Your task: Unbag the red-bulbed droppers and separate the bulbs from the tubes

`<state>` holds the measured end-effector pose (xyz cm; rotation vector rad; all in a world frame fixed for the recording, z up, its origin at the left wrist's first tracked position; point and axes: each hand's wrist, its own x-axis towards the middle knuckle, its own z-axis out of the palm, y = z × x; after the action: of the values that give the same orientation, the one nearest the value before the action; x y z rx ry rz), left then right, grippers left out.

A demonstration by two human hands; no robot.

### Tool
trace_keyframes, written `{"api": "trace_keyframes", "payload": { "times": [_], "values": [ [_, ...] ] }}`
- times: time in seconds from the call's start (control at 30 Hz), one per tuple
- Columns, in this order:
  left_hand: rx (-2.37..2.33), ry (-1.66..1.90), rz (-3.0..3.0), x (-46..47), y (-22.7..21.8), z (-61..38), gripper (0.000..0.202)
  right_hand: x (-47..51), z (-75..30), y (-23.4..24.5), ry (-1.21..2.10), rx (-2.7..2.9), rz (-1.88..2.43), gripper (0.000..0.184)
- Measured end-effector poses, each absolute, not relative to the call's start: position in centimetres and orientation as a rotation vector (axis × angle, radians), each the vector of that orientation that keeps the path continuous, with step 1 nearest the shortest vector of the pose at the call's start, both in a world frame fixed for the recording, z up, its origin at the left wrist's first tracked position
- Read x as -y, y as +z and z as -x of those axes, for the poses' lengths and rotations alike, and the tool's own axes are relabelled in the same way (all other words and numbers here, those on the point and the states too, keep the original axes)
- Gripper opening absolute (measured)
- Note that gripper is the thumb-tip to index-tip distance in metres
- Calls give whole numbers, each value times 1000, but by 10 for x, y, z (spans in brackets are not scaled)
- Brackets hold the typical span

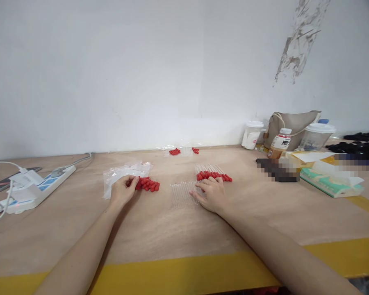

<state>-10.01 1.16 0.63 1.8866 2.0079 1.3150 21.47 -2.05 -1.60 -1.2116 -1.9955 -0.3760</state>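
My left hand (123, 191) is closed in a pinch at the left end of a small pile of red rubber caps (150, 185); a red cap shows at its fingertips. Under and behind that hand lies a clear plastic bag (127, 169). My right hand (211, 195) rests with fingers apart over the right end of a row of thin clear tubes (181, 195), touching them. Just beyond it, several tubes with red caps (213, 174) lie side by side, capped ends toward me.
Near the wall lie more red caps (174, 151) on clear plastic. A power strip (57, 180) with cables is at left. On the right stand a drink bottle (279, 143), a lidded cup (252, 134), a grey bag (295, 123) and a tissue pack (329, 184). Yellow tape (172, 276) marks the front edge.
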Motion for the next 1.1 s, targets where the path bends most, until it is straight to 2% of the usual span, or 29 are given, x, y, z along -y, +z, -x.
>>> {"api": "trace_keyframes", "payload": {
  "times": [0.13,0.37,0.5,0.6,0.7,0.8,1.1],
  "values": [
    [-1981,1359,-1844,-10,8,103,28,15,-222,-14,-352,1891,1284,31],
    [-2286,1589,-1767,-2,20,96,30,-4,-254,-8,-268,1626,1494,17],
    [-1981,1802,-2083,11,15,63,24,-13,-276,-7,-239,1617,1580,17],
    [-1516,1504,-2461,28,7,29,24,-16,-279,-7,-250,1719,1580,20],
    [-1257,1032,-2727,40,1,2,53,-18,-269,-8,-343,1766,1554,27],
    [-1260,829,-2785,40,-4,-10,70,-22,-257,-10,-439,1748,1563,31],
    [-1170,578,-2729,26,0,10,66,-22,-252,-13,-425,1663,1497,22]
  ]
}}
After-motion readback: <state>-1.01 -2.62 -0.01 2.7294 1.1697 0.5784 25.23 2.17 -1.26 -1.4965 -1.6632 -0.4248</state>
